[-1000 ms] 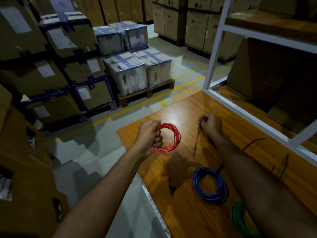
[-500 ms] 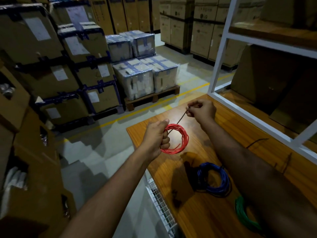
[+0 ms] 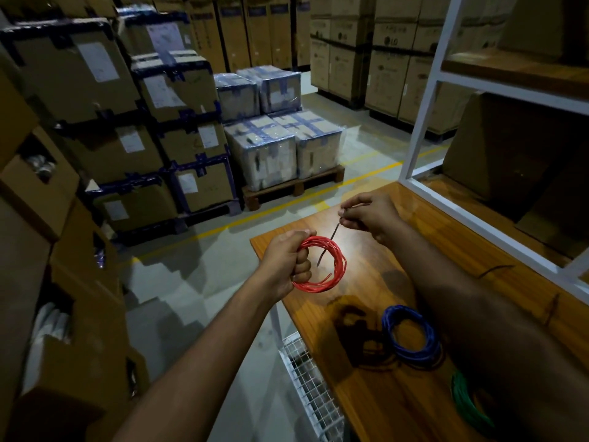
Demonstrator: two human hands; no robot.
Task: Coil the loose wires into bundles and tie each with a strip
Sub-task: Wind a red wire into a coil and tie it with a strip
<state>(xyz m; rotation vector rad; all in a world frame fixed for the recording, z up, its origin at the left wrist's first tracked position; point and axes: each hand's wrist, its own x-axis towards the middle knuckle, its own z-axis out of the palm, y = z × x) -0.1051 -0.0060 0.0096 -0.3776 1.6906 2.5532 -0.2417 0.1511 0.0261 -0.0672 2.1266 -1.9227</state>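
Observation:
My left hand (image 3: 288, 261) grips a coil of red wire (image 3: 334, 266) held upright above the left end of the wooden table (image 3: 366, 403). My right hand (image 3: 371, 215) pinches a thin dark strip (image 3: 326, 247) that hangs down through the middle of the red coil. A blue wire coil (image 3: 411, 336) lies flat on the table under my right forearm. A green wire coil (image 3: 468, 406) lies nearer to me, partly hidden by that arm.
More dark strips (image 3: 497, 269) lie on the table's right side. A white metal shelf frame (image 3: 424, 100) with cardboard boxes stands behind the table. A wire mesh rack (image 3: 309, 387) sits below the table's left edge. Stacked boxes and a pallet (image 3: 293, 186) fill the floor beyond.
My right hand lifted the strip off the table and brought it left, over the red coil, so its end now passes through the loop. The left hand kept its grip.

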